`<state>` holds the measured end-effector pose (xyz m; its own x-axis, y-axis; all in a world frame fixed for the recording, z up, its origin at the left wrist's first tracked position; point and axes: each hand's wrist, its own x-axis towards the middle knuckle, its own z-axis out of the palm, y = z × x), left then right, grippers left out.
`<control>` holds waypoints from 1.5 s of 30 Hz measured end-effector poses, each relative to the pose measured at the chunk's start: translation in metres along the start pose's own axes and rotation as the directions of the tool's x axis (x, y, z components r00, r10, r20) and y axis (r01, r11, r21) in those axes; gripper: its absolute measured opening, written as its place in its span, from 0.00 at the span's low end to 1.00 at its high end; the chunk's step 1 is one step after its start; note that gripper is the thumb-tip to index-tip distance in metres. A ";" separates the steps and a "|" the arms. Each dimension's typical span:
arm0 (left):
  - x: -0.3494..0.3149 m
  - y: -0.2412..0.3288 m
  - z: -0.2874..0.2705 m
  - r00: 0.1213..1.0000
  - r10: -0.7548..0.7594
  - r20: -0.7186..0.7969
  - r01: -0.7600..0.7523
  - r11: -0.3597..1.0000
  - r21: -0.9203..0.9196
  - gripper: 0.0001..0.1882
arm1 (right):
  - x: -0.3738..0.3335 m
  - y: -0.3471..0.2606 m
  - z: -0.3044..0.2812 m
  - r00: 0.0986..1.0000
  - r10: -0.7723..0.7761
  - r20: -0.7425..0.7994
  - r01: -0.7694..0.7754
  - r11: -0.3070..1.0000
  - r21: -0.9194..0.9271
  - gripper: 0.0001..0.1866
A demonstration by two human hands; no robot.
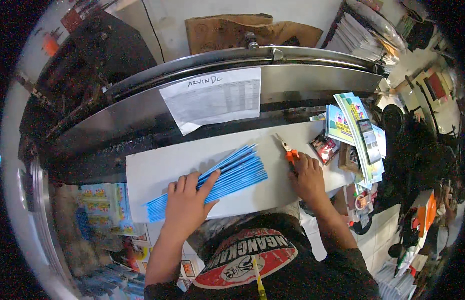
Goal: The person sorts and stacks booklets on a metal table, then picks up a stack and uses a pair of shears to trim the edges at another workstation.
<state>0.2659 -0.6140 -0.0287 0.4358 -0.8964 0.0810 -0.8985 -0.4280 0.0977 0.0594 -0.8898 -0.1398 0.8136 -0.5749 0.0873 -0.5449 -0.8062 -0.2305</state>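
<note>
A fanned bundle of thin blue rods [237,175] lies on the white board [272,195] in front of me. On its left part rests my left hand [190,197], fingers spread and thumb apart, touching the rods from above. To the right, my right hand [308,175] has its fingers curled on the orange handles of a pair of pliers [291,153]. The pliers' metal jaws point away from me and up to the left, over the white surface. The lower handles are hidden by my fingers.
Right of the board stand colourful booklets [345,122] with a phone [369,141] on top, beside a dark red packet [325,147]. A printed paper sheet [217,102] hangs on the metal machine bar [312,77] behind. More printed sheets [105,200] lie at the lower left.
</note>
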 end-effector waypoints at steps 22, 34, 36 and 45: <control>0.005 -0.005 0.001 0.998 0.023 0.054 -0.017 0.993 -0.115 0.39 | 0.009 -0.080 -0.102 0.926 -0.361 -0.110 0.339 0.924 -0.176 0.16; 0.006 -0.007 0.002 0.998 0.045 0.041 -0.040 0.994 -0.103 0.37 | 0.022 -0.056 -0.075 0.815 -0.160 0.556 -0.430 0.475 0.768 0.17; 0.007 -0.008 0.001 0.996 0.060 0.061 -0.051 0.990 -0.134 0.37 | 0.018 -0.056 -0.069 0.796 -0.201 0.571 -0.536 0.204 0.819 0.20; 0.012 -0.008 0.003 0.994 0.061 0.095 -0.050 0.992 -0.120 0.35 | 0.011 -0.073 -0.082 0.937 -0.334 -0.100 0.349 0.898 0.267 0.14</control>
<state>0.2782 -0.6220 -0.0312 0.3730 -0.9278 -0.0073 -0.9061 -0.3660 0.2120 0.0914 -0.8482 -0.0428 0.9243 -0.2832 0.2560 -0.1512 -0.8874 -0.4356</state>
